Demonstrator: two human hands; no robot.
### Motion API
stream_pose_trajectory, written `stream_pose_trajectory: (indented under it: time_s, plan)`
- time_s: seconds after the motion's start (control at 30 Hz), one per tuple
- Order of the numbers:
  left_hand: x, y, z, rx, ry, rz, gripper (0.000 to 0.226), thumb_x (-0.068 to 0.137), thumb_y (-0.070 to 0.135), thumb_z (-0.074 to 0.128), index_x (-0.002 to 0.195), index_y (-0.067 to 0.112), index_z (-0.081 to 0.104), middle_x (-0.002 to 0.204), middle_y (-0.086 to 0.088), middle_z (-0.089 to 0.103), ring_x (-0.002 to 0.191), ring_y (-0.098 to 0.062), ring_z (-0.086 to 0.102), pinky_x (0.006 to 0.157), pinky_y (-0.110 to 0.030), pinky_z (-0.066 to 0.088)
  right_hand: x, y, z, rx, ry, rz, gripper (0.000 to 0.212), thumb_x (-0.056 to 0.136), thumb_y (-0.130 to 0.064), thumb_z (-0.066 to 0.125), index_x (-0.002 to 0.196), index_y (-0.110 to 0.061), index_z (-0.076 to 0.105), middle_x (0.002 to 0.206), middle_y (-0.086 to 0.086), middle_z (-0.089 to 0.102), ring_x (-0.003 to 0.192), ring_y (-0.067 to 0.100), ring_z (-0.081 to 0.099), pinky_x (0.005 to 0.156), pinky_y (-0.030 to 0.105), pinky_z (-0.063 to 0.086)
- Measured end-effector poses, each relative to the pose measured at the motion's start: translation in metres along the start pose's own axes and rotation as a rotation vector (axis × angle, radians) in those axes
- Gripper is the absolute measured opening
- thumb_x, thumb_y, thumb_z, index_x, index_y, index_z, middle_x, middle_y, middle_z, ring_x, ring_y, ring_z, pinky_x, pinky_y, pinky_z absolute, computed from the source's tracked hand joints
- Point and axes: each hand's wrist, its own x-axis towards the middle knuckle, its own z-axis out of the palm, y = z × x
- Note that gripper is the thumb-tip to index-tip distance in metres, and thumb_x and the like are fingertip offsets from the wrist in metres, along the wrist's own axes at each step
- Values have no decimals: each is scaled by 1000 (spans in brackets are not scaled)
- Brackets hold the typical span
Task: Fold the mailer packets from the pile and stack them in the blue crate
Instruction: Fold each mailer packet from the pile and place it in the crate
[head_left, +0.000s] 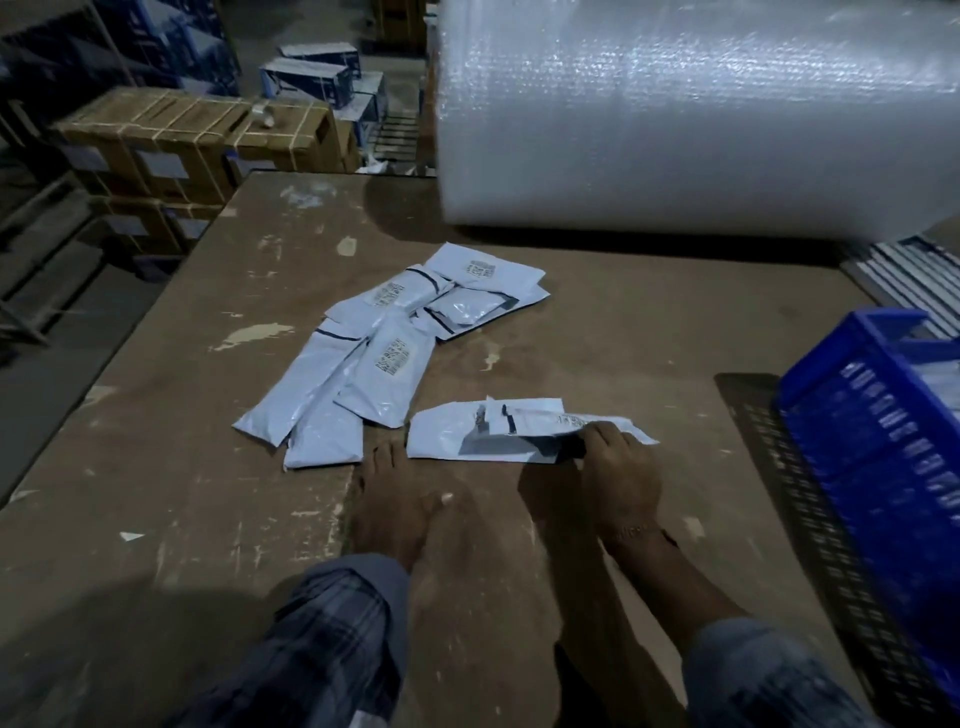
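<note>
Right now, in the head view, the person is folding one mailer packet (498, 428) lying low of centre in the frame, apart from the pile (384, 353) that is sitting just above and to its left on the wooden table (623, 322). The right hand (621, 467) is curling its fingers over the packet's right end, pinching the flap and turning it leftward. The left hand (389, 499) is lying flat on the table with fingers straight and together, its tips just beside the packet's lower left corner, holding nothing.

To do the fold well, the left hand probably ought to be pressing the packet's left half down so the slick film is not sliding, while the right is bringing the edge over squarely and creasing it.

The packet is looking pale grey-white and glossy, with a dark strip and a printed label. The blue crate (852, 415) is standing at the right edge of the frame, with folded packets seemingly inside.
</note>
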Motion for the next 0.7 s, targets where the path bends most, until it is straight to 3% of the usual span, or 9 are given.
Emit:
stream_pose_trajectory:
  time_s: [0.1,0.17,0.27,0.37,0.47,0.53,0.57,0.63,0.7]
  plan:
    - [-12,0,8,150,59,62,106,89,60,73,167,20,14,168,-13,22,153,-37,29,116,-54,39,-32,15,-29,32,126,32,10,82,-6,62,82,-15,66,85,4,66,65,29,61,54,36,40]
    - [-24,3,12,207,98,130,96,96,50,67,168,24,11,171,-13,15,154,-36,26,116,-52,41,-47,20,-51,76,209,81,19,89,-12,48,81,-13,66,84,6,65,62,31,59,52,36,40]
    - [-28,10,18,329,106,404,74,93,18,65,162,19,36,172,-12,22,151,-36,36,111,-52,48,-76,30,-63,76,243,77,28,90,-18,41,79,-13,66,77,9,64,64,33,58,54,39,44]
    - [-8,9,31,495,11,642,47,96,17,57,143,12,61,168,-13,37,145,-38,49,99,-51,55,-107,42,-57,28,143,-3,16,88,-8,52,82,-14,66,78,9,62,77,36,56,68,45,44]
    - [12,16,33,475,-187,452,55,93,29,62,145,13,61,160,-18,48,129,-39,64,89,-52,59,-133,45,-53,80,-15,-38,21,83,-19,64,101,-12,70,92,9,67,94,37,58,82,46,42]
    - [28,18,38,512,-196,404,77,99,25,67,165,11,29,174,-17,17,147,-38,44,108,-51,47,-150,43,-55,134,-123,-57,48,82,-38,70,120,-10,69,111,12,69,111,36,60,96,47,43]
    - [34,21,39,526,-232,375,83,103,24,62,169,12,13,177,-14,1,154,-37,30,116,-50,38,-158,42,-55,162,-139,-77,50,81,-36,73,123,-9,68,117,13,69,116,36,61,100,46,42]
    - [41,25,42,495,-264,297,82,105,23,57,169,16,7,177,-10,-7,156,-37,19,121,-51,29,-176,37,-52,216,-167,-113,43,78,-19,74,120,-10,69,120,14,67,114,37,62,99,42,43]
    - [32,37,41,317,-236,236,74,104,22,54,168,20,17,177,-8,-1,155,-39,22,122,-56,29,-190,30,-52,279,-217,-161,35,81,-14,70,116,-12,69,115,13,64,103,38,64,87,42,49]
